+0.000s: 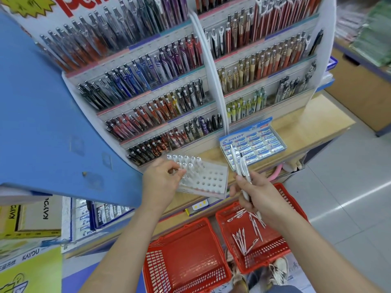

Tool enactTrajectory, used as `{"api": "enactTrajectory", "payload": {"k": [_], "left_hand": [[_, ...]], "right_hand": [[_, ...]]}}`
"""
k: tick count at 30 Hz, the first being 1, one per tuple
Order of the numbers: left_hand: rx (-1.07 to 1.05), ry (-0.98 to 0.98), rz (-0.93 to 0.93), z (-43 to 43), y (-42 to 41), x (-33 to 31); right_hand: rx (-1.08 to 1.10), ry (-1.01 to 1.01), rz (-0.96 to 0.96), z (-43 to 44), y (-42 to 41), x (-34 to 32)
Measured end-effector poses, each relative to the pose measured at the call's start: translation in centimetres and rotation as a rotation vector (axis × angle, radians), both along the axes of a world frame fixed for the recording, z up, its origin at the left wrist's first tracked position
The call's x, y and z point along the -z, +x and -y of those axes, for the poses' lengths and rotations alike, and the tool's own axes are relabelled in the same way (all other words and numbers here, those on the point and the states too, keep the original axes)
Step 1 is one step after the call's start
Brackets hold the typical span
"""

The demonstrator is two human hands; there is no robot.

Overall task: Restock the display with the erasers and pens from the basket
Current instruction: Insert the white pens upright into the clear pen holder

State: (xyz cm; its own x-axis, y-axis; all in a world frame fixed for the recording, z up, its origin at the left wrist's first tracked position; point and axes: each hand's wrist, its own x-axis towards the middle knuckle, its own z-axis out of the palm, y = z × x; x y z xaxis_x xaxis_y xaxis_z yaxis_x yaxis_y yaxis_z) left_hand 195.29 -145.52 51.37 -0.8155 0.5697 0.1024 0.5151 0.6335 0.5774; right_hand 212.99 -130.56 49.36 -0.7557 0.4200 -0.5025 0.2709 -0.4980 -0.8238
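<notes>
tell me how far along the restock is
Done: the eraser box looks full, the left basket is empty, and the holder has pens in its back rows. In hand: the left hand pinches a pen at the holder; the right hand grips a bundle of pens. Left: many holder holes are open and loose pens lie in the right basket.

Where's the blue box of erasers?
In the head view, the blue cardboard box of white erasers sits right of centre on the wooden counter, below the pen racks, just beyond the white pens held in the right hand.
</notes>
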Motion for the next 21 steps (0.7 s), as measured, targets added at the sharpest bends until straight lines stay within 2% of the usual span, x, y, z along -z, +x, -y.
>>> {"api": "enactTrajectory", "payload": {"k": [10,15,18,19,21], "left_hand": [[0.078,-0.286,-0.142,-1.3,-0.2,0.1],[0.054,-0.355,-0.112,-1.5,-0.2,-0.6],[0.020,-0.161,-0.006,-1.9,0.4,-2.0],[0.018,-0.061,0.099,-2.3,0.8,-2.8],[0.048,0.134,0.426,-3.2,1.9,-4.4]], "right_hand": [[0.035,-0.091,-0.032,-0.3,-0.1,0.1],[0.021,-0.135,-0.030,-0.6,0.0,-0.1],[-0.014,-0.141,-0.035,-0.9,0.2,-0.6],[-0.030,-0.143,-0.044,-1.0,0.2,-0.8],[-0.066,-0.140,-0.070,-1.0,0.2,-1.3]]}}
